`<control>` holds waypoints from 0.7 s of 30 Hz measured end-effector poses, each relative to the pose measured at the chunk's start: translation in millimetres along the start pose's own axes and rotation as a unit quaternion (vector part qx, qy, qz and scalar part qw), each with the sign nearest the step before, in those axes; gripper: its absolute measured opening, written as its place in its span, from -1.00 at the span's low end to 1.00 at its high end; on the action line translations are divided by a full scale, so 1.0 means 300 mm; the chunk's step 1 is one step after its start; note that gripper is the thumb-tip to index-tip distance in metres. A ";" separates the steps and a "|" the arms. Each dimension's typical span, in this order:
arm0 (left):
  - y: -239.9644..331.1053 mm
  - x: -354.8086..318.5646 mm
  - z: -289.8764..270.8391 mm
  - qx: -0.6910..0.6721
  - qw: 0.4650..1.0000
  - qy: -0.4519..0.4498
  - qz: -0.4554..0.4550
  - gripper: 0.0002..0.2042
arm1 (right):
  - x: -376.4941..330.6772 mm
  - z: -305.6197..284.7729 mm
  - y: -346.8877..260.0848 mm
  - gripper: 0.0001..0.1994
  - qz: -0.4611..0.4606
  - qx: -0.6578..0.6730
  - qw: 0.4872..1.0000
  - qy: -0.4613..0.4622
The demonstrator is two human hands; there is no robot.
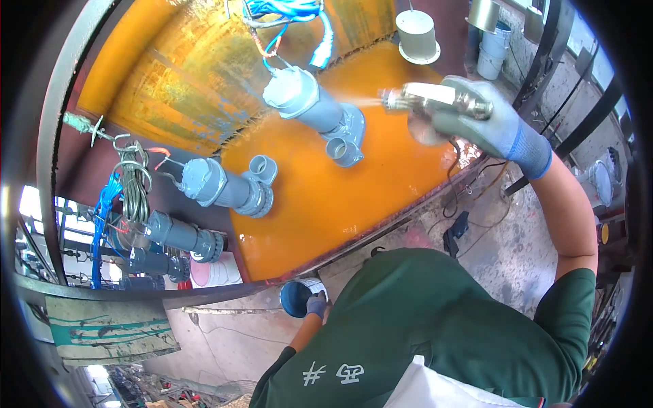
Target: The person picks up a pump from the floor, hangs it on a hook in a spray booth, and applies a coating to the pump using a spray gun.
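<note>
My right hand, in a pale glove with a blue cuff, grips a metal spray gun. A fine mist leaves its nozzle toward a grey-blue submersible pump, which hangs tilted with a round outlet facing down. The gun is apart from the pump. A bundle of blue cable hangs above that pump. Low down, my gloved left hand holds the rim of a round container, dark blue inside; its contents are not clear.
More grey pumps hang in a row at left, the nearest a grey pump with coiled cable. Behind is a booth with an orange-stained back wall and orange floor. A beige cylinder hangs at upper right. Hoses trail near my right arm.
</note>
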State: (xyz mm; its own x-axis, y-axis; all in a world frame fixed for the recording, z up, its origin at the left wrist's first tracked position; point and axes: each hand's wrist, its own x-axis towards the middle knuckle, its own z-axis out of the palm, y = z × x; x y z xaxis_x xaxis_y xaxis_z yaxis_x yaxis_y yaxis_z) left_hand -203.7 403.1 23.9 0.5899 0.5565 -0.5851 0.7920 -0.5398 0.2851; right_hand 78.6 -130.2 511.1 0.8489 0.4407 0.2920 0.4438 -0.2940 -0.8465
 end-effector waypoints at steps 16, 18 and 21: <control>0.085 -0.077 -0.014 -0.076 0.997 -0.015 -0.008 -0.53 | 0.094 -0.035 0.029 -0.67 -0.029 -0.016 0.999 0.008; 0.050 -0.036 0.003 -0.037 0.999 -0.007 0.022 -0.52 | 0.111 -0.047 0.045 -0.67 0.037 0.012 0.999 0.026; -0.007 0.007 0.051 0.001 1.000 0.015 0.017 -0.51 | 0.116 0.009 0.028 -0.70 -0.053 -0.020 0.997 0.055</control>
State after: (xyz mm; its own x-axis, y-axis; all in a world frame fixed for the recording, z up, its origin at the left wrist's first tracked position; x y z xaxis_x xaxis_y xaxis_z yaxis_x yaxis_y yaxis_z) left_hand -206.5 395.8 10.5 0.6208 0.5564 -0.5523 0.7712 -0.5603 0.3023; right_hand 111.1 -115.2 512.9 0.8222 0.3754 0.4278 0.5418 -0.2859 -0.7904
